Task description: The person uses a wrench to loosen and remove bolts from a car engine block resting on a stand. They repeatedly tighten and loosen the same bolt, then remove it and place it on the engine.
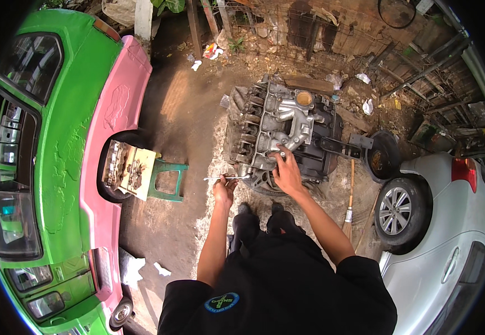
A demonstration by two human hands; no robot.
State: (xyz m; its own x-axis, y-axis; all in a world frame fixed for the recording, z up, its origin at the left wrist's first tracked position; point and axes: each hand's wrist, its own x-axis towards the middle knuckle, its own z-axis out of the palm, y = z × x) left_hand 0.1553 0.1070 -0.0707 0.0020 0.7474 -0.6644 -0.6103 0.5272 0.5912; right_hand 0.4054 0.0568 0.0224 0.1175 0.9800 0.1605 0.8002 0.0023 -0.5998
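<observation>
In front of my feet stands a grey metal car engine (287, 131), with a silver intake manifold (299, 132) on top and a row of valve parts exposed along its left side. My left hand (224, 188) is closed around a thin silver wrench (237, 177), which lies roughly level and reaches the engine's near left corner. My right hand (288, 173) rests on the near end of the manifold, fingers stretched forward and apart; its fingertips are partly hard to make out against the metal.
Left of the engine, a green stool (167, 181) stands beside a board (142, 173) bearing metal engine parts. A green and pink van (94, 111) lines the left, a silver car (438, 229) the right. A black basin (384, 156) and a brush (348, 216) sit right of the engine.
</observation>
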